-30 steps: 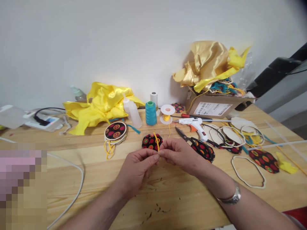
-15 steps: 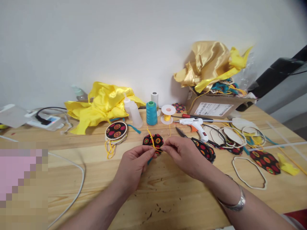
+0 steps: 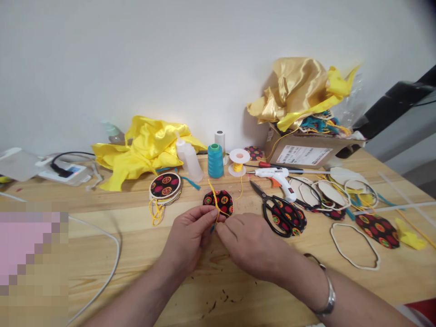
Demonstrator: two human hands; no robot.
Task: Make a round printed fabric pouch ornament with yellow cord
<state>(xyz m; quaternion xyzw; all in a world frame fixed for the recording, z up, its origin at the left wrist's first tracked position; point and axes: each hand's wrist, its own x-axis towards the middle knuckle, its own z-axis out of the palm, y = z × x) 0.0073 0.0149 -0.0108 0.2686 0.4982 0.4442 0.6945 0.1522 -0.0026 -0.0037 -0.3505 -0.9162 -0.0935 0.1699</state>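
Note:
Thumb and fingers of my left hand (image 3: 189, 234) pinch a yellow cord (image 3: 214, 193), whose twisted upper part stands above the fingertips. My right hand (image 3: 252, 243) is closed beside it, its fingers curled on the thin lower part of the cord; the exact grip is partly hidden. A bit of teal thread (image 3: 213, 227) shows between the hands. Just behind them a black patterned fabric piece (image 3: 225, 199) lies on the table. From the spool of yellow cord (image 3: 237, 168), a strand runs down toward the hands.
Black-handled scissors (image 3: 258, 187) lie on another fabric piece right of my hand, near a white glue gun (image 3: 272, 173). Behind stand a teal thread cone (image 3: 215, 163) and squeeze bottles (image 3: 193, 163). Wooden frames (image 3: 354, 263), yellow satin (image 3: 143, 150) and a cardboard box (image 3: 303, 154) surround.
My right hand has turned over and moved down and toward me, pulling the cord downward. The scissors' handles now show. My left hand stays nearly in place.

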